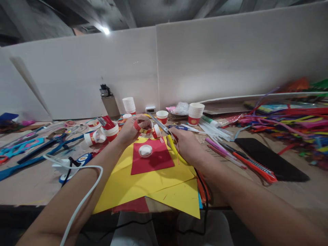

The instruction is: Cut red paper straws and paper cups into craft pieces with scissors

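Observation:
My left hand (129, 132) is closed on a ring cut from a red and white paper cup (143, 126), held above the table. My right hand (185, 144) grips yellow-handled scissors (164, 131), whose blades point up and left toward the ring. Below the hands lies a red paper square (156, 160) on yellow paper sheets (143, 184). A small white round piece (145, 150) rests on the red square.
Stacks of paper cups (195, 114) and a metal flask (109, 101) stand by the white partition. A cup with red tools (110, 130) sits left of my hands. Markers, an orange utility knife (256, 166), a black phone (271, 159) and colourful pipe cleaners (294, 123) lie right. Blue strips (30, 153) lie left.

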### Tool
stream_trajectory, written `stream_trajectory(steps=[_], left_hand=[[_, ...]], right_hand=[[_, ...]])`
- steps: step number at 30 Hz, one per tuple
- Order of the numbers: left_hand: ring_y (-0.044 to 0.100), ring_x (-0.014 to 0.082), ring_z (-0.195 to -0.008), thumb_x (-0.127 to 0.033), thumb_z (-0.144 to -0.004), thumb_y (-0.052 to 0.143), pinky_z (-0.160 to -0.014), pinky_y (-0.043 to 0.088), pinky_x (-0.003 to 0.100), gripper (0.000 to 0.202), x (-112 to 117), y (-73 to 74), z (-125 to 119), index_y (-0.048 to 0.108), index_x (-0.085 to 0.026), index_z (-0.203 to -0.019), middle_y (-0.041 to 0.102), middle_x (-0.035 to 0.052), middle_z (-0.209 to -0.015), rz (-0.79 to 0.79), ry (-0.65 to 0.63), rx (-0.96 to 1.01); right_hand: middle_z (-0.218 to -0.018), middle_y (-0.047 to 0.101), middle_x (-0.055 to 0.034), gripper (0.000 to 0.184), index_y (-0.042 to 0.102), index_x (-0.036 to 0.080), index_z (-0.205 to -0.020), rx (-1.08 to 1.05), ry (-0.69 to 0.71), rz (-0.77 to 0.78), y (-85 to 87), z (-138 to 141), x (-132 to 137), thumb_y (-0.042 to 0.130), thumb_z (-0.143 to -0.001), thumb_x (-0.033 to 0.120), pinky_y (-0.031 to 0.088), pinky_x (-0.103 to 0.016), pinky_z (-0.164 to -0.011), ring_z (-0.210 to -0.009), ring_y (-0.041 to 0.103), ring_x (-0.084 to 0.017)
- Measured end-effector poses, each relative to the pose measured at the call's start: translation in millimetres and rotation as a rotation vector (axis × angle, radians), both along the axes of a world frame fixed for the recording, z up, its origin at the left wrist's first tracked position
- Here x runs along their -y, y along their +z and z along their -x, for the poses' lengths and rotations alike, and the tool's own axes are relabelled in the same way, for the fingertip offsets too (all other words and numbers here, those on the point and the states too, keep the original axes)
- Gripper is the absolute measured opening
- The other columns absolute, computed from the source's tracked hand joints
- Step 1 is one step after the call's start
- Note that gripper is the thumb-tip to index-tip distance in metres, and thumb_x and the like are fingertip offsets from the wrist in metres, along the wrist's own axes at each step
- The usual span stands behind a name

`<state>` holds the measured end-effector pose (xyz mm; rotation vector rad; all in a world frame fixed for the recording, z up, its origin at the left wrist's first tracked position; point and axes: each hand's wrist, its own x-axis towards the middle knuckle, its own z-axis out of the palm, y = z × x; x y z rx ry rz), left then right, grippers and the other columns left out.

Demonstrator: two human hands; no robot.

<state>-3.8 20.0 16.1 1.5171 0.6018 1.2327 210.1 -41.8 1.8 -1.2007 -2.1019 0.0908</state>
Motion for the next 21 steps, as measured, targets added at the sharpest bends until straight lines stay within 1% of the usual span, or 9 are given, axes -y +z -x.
stream_trajectory(steps=[4, 7, 9, 11, 13, 15, 16, 19, 21], left_hand=[[0.058, 0.0115, -0.058, -0.027, -0.071, 0.07, -0.052, 0.045, 0.024, 0.018, 2, 0.9, 0, 0.065, -0.01, -0.073, 0.063, 0.0058, -0.07, -0.017, -0.024, -0.05], [0.059, 0.0115, -0.064, -0.026, -0.071, 0.07, -0.056, 0.047, 0.022, 0.017, 5, 0.8, -2, 0.066, -0.01, -0.073, 0.064, 0.0063, -0.072, -0.045, -0.018, -0.069], [0.06, 0.0119, -0.063, -0.028, -0.072, 0.069, -0.054, 0.047, 0.022, 0.018, 7, 0.1, -4, 0.065, -0.01, -0.073, 0.064, 0.0067, -0.073, -0.025, -0.03, -0.079], [0.06, 0.0127, -0.06, -0.029, -0.072, 0.069, -0.05, 0.046, 0.022, 0.018, 8, -1.2, -6, 0.064, -0.011, -0.074, 0.065, 0.0068, -0.072, 0.011, -0.056, -0.092], [0.061, 0.0135, -0.057, -0.029, -0.071, 0.068, -0.047, 0.046, 0.022, 0.019, 7, -3.4, -8, 0.061, -0.012, -0.072, 0.064, 0.0062, -0.068, 0.045, -0.044, -0.085], [0.06, 0.0141, -0.052, -0.03, -0.069, 0.066, -0.045, 0.046, 0.022, 0.019, 4, -6.2, -9, 0.058, -0.013, -0.068, 0.062, 0.0047, -0.059, 0.095, 0.028, -0.075], [0.059, 0.0142, -0.049, -0.03, -0.068, 0.065, -0.043, 0.045, 0.022, 0.019, 3, -7.7, -9, 0.056, -0.013, -0.065, 0.061, 0.0038, -0.056, 0.115, 0.087, -0.08], [0.058, 0.0146, -0.044, -0.025, -0.068, 0.061, -0.041, 0.044, 0.022, 0.015, 1, -12.2, -10, 0.052, -0.015, -0.062, 0.059, 0.0024, -0.05, 0.094, 0.285, -0.207], [0.058, 0.0149, -0.042, -0.02, -0.067, 0.06, -0.04, 0.043, 0.022, 0.012, 3, -15.2, -13, 0.051, -0.015, -0.059, 0.06, 0.0027, -0.049, 0.039, 0.368, -0.321]], right_hand=[[-0.07, 0.062, -0.0009, 0.014, 0.061, 0.017, -0.083, -0.125, 0.022, 0.03, 2.4, -1, -3, 0.053, -0.082, 0.029, 0.034, -0.022, -0.056, -0.058, 0.049, -0.011], [-0.08, 0.063, -0.0035, 0.013, 0.059, 0.018, -0.086, -0.166, 0.056, 0.03, 0.3, 0, -6, 0.053, -0.082, 0.029, 0.038, -0.024, -0.063, -0.069, 0.054, -0.014], [-0.085, 0.063, -0.0052, 0.016, 0.057, 0.018, -0.09, -0.232, 0.062, 0.058, -2.4, 1, -9, 0.055, -0.081, 0.031, 0.04, -0.026, -0.068, -0.077, 0.056, -0.016], [-0.08, 0.061, -0.0036, 0.021, 0.056, 0.019, -0.093, -0.375, 0.089, 0.179, -4.8, 1, -10, 0.055, -0.082, 0.037, 0.042, -0.026, -0.063, -0.071, 0.056, -0.015], [-0.069, 0.056, 0.0006, 0.027, 0.054, 0.019, -0.095, -0.542, 0.153, 0.395, -5.9, 1, -10, 0.05, -0.084, 0.044, 0.041, -0.023, -0.05, -0.054, 0.051, -0.012], [-0.06, 0.049, 0.0043, 0.033, 0.053, 0.019, -0.095, -0.657, 0.203, 0.556, -6.0, 1, -10, 0.049, -0.083, 0.049, 0.035, -0.021, -0.039, -0.042, 0.042, -0.009], [-0.059, 0.048, 0.0051, 0.034, 0.053, 0.019, -0.095, -0.692, 0.217, 0.583, -5.8, 2, -10, 0.052, -0.081, 0.05, 0.033, -0.02, -0.037, -0.041, 0.041, -0.008], [-0.061, 0.047, 0.0055, 0.037, 0.054, 0.02, -0.099, -0.756, 0.223, 0.508, -5.2, 5, -9, 0.061, -0.076, 0.048, 0.033, -0.018, -0.038, -0.044, 0.043, -0.007], [-0.061, 0.048, 0.0056, 0.04, 0.053, 0.02, -0.103, -0.778, 0.223, 0.442, -4.9, 7, -8, 0.065, -0.074, 0.045, 0.034, -0.018, -0.04, -0.046, 0.044, -0.007]])
